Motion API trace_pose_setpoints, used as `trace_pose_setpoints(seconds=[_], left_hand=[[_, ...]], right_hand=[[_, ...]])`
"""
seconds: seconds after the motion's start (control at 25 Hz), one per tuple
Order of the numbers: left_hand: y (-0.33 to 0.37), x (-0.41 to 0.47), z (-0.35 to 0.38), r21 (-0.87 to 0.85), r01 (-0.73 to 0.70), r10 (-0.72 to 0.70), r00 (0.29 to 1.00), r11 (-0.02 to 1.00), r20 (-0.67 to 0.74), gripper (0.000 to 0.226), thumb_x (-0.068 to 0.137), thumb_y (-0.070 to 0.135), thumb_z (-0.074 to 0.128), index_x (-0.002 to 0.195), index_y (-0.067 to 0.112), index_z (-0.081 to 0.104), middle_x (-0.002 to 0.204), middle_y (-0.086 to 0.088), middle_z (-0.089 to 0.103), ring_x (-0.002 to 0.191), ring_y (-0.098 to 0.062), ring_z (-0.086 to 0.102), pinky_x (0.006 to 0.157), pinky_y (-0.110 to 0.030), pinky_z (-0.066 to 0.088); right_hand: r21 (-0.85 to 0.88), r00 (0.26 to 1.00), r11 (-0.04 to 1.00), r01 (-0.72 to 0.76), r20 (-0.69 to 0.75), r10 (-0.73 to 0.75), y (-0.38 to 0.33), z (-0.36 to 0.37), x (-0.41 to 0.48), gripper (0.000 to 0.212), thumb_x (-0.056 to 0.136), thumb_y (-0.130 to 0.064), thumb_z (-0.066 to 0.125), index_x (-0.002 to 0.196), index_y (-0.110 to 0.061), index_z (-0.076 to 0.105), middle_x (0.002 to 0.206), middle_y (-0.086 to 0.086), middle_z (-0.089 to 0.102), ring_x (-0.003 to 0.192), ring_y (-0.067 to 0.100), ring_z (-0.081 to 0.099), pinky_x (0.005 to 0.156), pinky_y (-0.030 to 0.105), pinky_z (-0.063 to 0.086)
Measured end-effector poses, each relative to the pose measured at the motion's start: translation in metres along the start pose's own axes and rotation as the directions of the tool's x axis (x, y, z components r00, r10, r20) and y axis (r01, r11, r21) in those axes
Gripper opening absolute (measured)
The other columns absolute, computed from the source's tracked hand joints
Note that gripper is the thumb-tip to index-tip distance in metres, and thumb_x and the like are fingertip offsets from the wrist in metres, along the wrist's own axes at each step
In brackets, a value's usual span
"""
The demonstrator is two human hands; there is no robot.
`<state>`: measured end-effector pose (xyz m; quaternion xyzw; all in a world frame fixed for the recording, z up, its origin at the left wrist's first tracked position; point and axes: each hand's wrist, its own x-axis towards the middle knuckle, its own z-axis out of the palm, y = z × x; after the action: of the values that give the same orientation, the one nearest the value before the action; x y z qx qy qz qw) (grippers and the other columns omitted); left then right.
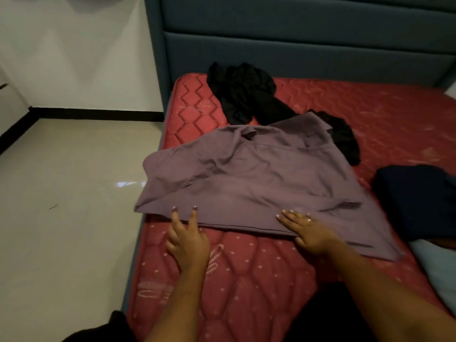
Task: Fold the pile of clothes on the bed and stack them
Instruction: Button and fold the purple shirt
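Seemingly early on: the purple garment [259, 183] lies spread but creased and unfolded on the red mattress [246, 280]. The left hand [187, 235] and right hand [307, 230] rest straight-fingered on its near hem, gripping nothing. Beyond the garment, black clothes [244, 92] wait crumpled; to its right sits a dark, seemingly folded piece [414, 201].

Purple garment [259, 183] is spread over the middle of the mattress [246, 280]. 6 o'clock: bare quilted strip, open reach. 9 o'clock: bed edge, then open floor [61, 193]. 12 o'clock: black clothes [244, 95] heaped against the far edge, headboard [296, 45] walling off behind. 1–2 o'clock: bare mattress, free. 3 o'clock: dark folded garment [414, 201] close beside. 4 o'clock: pale blue cloth [434, 262] fills the corner.
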<state>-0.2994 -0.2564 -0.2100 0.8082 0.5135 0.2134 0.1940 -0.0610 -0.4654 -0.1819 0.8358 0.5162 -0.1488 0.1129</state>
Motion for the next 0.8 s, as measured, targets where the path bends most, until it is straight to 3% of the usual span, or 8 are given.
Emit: trace_pose_setpoints(seconds=[0.08,0.16,0.28,0.36,0.56,0.8], left_hand=[[0.010,-0.014,0.014,0.200,-0.307,0.287,0.950,0.930,0.123,0.065,0.060,0.014,0.071,0.122,0.032,0.064,0.147,-0.007,0.043,0.126,-0.028,0.046,0.090,-0.063,0.034],[0.022,-0.013,0.022,0.301,-0.453,0.394,0.888,0.839,0.238,0.067,0.064,0.013,0.067,0.128,0.031,0.060,0.146,-0.001,0.046,0.133,-0.020,0.044,0.097,-0.071,0.023],[0.040,0.000,0.028,0.364,-0.496,0.347,0.847,0.788,0.403,0.067,0.090,0.016,0.047,0.150,0.036,0.026,0.158,0.006,0.024,0.146,-0.016,0.020,0.109,-0.066,0.011],[0.044,0.009,0.026,0.422,-0.486,0.292,0.846,0.765,0.445,0.065,0.095,0.016,0.038,0.152,0.038,0.013,0.160,0.006,0.015,0.147,-0.019,0.014,0.110,-0.061,0.019],[0.047,0.018,0.016,0.512,-0.501,0.254,0.842,0.698,0.477,0.065,0.098,0.012,0.033,0.153,0.032,0.006,0.160,0.003,0.014,0.145,-0.026,0.021,0.105,-0.054,0.036],[0.055,-0.002,-0.002,0.517,-0.555,0.230,0.794,0.652,0.563,0.067,0.099,0.011,0.036,0.153,0.034,0.005,0.161,0.004,0.012,0.144,-0.026,0.022,0.104,-0.056,0.036]], right_hand=[[0.025,0.993,0.993,-0.114,0.037,0.113,0.035,0.003,-0.031,0.080,0.075,-0.033,0.026,0.142,-0.045,-0.016,0.154,-0.014,-0.015,0.149,0.012,0.004,0.120,0.038,0.013],[0.052,0.978,0.977,-0.207,0.018,0.206,0.049,0.013,-0.049,0.094,0.079,-0.010,0.046,0.149,-0.043,-0.008,0.160,-0.009,-0.009,0.149,0.013,0.001,0.120,0.041,0.009],[0.044,0.954,0.958,-0.283,-0.093,0.286,0.055,0.032,-0.064,0.101,0.080,0.003,0.050,0.149,-0.043,-0.008,0.162,-0.005,-0.006,0.149,0.015,0.000,0.118,0.046,0.007],[0.044,0.939,0.946,-0.322,-0.114,0.325,0.063,0.037,-0.068,0.099,0.083,0.006,0.048,0.150,-0.041,-0.006,0.162,-0.003,-0.003,0.149,0.018,0.002,0.118,0.044,0.008],[0.020,0.927,0.936,-0.352,-0.128,0.352,0.083,0.035,-0.080,0.091,0.085,0.006,0.048,0.152,-0.039,0.004,0.161,0.004,0.011,0.147,0.023,0.017,0.120,0.036,0.015],[-0.040,0.928,0.932,-0.360,-0.122,0.353,0.089,0.026,-0.121,0.071,0.095,0.000,0.039,0.152,-0.036,0.015,0.158,0.003,0.025,0.142,0.024,0.030,0.114,0.033,0.025]])
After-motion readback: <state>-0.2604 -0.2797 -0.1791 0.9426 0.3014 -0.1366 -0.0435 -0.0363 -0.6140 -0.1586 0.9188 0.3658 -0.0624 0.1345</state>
